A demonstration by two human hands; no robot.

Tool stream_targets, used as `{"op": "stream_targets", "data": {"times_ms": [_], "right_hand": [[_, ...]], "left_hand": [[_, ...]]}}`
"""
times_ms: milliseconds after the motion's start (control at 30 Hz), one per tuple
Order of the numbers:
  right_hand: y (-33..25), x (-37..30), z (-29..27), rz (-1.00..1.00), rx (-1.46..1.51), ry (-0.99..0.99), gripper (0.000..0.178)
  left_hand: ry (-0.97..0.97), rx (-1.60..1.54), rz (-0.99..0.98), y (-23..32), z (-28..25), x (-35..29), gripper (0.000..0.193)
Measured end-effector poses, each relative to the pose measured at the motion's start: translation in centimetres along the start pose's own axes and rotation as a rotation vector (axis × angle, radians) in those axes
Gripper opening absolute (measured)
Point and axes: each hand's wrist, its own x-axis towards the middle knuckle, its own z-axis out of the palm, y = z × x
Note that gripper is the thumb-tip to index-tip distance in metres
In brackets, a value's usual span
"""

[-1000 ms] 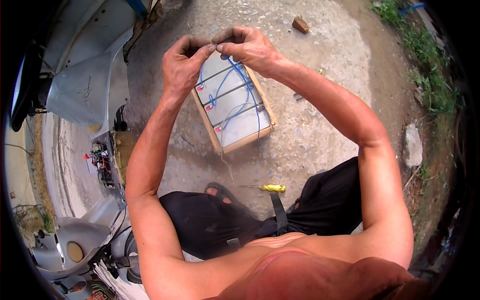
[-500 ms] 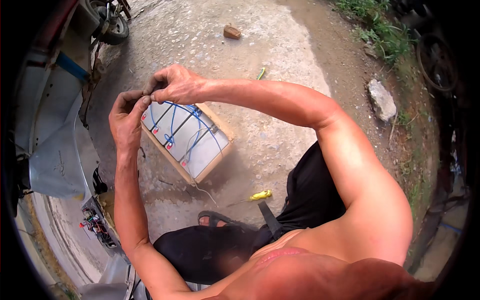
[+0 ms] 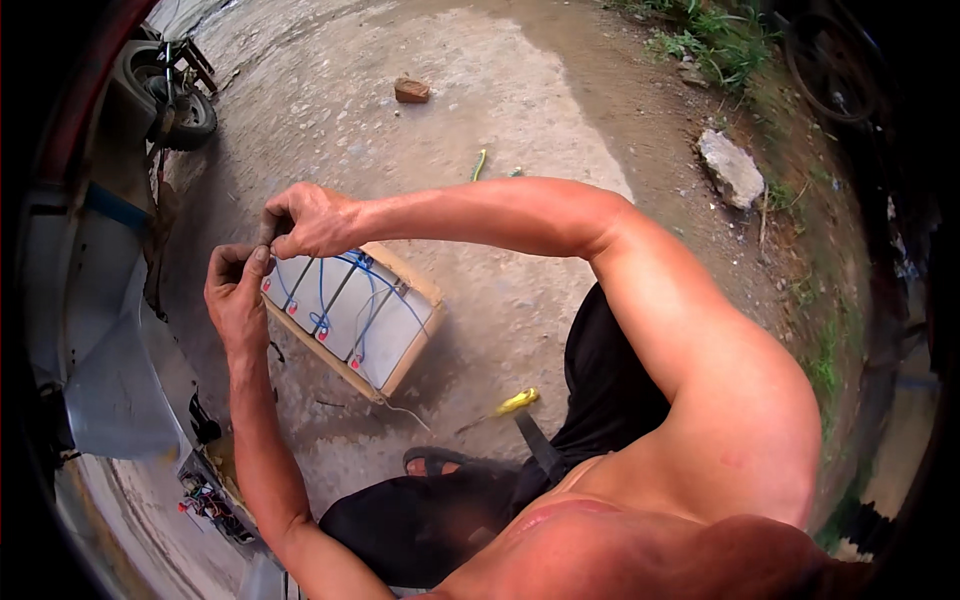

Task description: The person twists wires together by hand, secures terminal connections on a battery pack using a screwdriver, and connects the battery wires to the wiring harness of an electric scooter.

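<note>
Moved toward nine o'clock: left hand (image 3: 238, 292), right hand (image 3: 320, 220), fingertips (image 3: 259, 255) pinched, contents unclear; fine handwork by batteries (image 3: 395, 332), next seemingly calling for steadiness.

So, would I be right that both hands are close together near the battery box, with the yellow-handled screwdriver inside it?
Not quite: the head view shows the yellow-handled screwdriver on the ground outside the battery box; the left hand and right hand are close together near the box.
</note>
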Motion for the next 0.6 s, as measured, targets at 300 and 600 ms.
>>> {"op": "stream_targets", "data": {"times_ms": [300, 600], "right_hand": [[-0.6, -0.1, 0.9, 0.060, -0.095, -0.044, 0.029], [-0.7, -0.4, 1.1, -0.169, -0.341, 0.079, 0.021]], "left_hand": [[0.039, 0.022, -0.045, -0.9, -0.6, -0.7, 0.015], [-0.044, -0.205, -0.128, -0.9, -1.3, -0.6, 0.019]]}}
